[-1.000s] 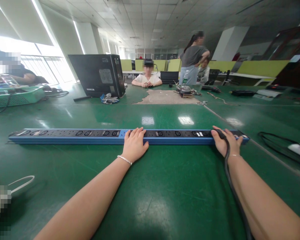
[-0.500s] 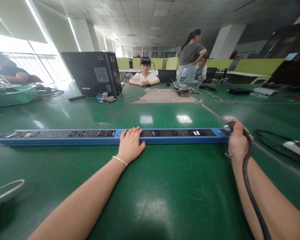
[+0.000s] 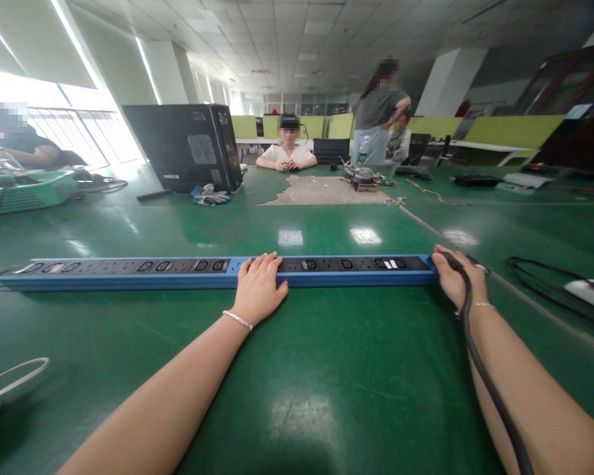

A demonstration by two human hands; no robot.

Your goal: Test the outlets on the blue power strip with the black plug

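Note:
A long blue power strip (image 3: 356, 278) with black sockets lies across the green table. My left hand (image 3: 260, 284) rests on its middle, the fingers spread over the top and the thumb apart on the front side. At the strip's right end is my right hand (image 3: 460, 277), its fingers curled over the end part. A thick black cable (image 3: 485, 369) runs from under the right fingers down along the forearm. What exactly lies beneath those fingers is hidden.
Behind the strip stand a black computer case (image 3: 193, 148), gloves (image 3: 210, 194) and a green basket (image 3: 30, 191). Thin black cables (image 3: 534, 280) and a white device (image 3: 591, 295) lie at the right. A person (image 3: 287, 155) sits across the table; others are farther off.
My right hand has come down and a little left onto the strip's end, and the cable's upper part has shifted left with it. My left hand has stayed in place.

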